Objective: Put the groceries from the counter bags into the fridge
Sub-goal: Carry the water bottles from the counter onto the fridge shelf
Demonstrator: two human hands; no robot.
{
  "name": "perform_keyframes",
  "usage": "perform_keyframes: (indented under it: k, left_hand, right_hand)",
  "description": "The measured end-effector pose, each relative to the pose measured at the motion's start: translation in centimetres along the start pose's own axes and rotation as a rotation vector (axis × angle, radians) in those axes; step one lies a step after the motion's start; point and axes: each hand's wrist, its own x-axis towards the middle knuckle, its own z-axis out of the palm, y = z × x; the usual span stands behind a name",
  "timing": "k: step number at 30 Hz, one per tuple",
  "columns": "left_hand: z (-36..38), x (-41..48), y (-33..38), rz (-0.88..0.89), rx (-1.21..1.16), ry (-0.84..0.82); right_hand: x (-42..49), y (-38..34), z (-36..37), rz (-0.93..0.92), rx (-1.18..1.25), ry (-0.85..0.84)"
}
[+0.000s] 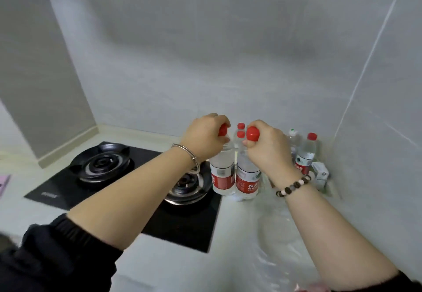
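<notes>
Nearest, low left: dark sleeve [45, 257], forearm reaching over the pale surface [182, 269]. Next right: black gas hob [127, 177], two burners. Left hand [205, 136]: fingers curled round the red cap of the left bottle [222, 177], upright just past the hob's right edge. Behind: two more red-capped bottles [241, 130]. Right hand [267, 145]: wrapped round the cap of the right bottle [246, 177], which touches its neighbour. Far right corner: another red-capped bottle [306, 154], a white-capped bottle [293, 136], a small box [320, 174]. Near right: clear plastic bag [280, 230], lying slack. I see no fridge. By my reckoning, six bottles remain to be moved.
</notes>
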Motion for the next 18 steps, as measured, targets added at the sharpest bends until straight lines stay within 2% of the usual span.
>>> perform_keyframes:
  k: [9, 18]
  left_hand:
    - [-11.5, -21.1, -7.7, -0.375, 0.185, 0.038]
    - [-20.9, -42.6, -9.9, -0.851, 0.379, 0.142]
  right_hand:
    - [-10.3, -17.3, 6.8, -0.261, 0.195, -0.294]
    - [-23.0, -34.2, 10.9, -0.686, 0.410, -0.607]
